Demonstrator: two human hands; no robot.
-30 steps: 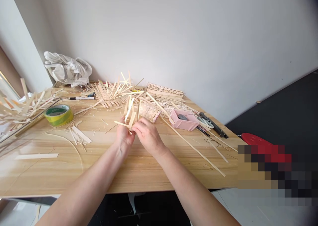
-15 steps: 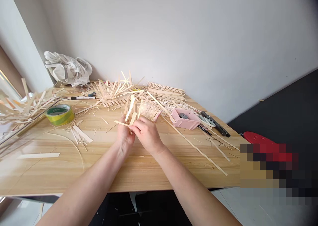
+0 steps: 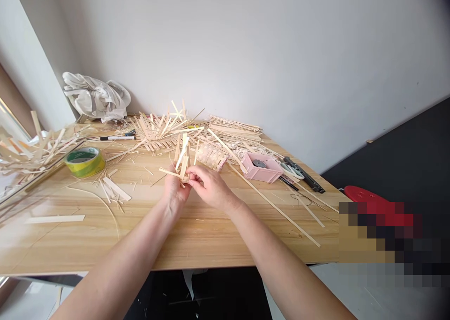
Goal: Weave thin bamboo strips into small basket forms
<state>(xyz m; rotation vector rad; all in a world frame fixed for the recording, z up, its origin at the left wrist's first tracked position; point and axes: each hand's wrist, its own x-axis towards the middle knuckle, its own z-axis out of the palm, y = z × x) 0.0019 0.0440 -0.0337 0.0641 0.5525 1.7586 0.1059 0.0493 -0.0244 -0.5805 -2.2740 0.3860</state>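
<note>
Both my hands are together above the middle of the wooden table (image 3: 225,235). My left hand (image 3: 175,189) is closed around the base of a small woven piece of wood strips (image 3: 183,163), whose loose ends stick up and out to the left. On its right side, the fingertips of my right hand (image 3: 207,184) pinch at the weave; exactly which strip they hold is too small to tell. A woven strip cylinder (image 3: 213,157) lies just behind my right hand.
A heap of loose strips (image 3: 158,130) lies at the back. Left are a roll of tape (image 3: 84,162), a marker (image 3: 117,138) and more strips (image 3: 28,156). To the right are a pink basket (image 3: 262,170), scissors (image 3: 293,171) and a black tool (image 3: 305,175).
My right hand has shifted slightly right, its fingertips now at the right side of the woven piece. The piece has turned a little in my left hand.
</note>
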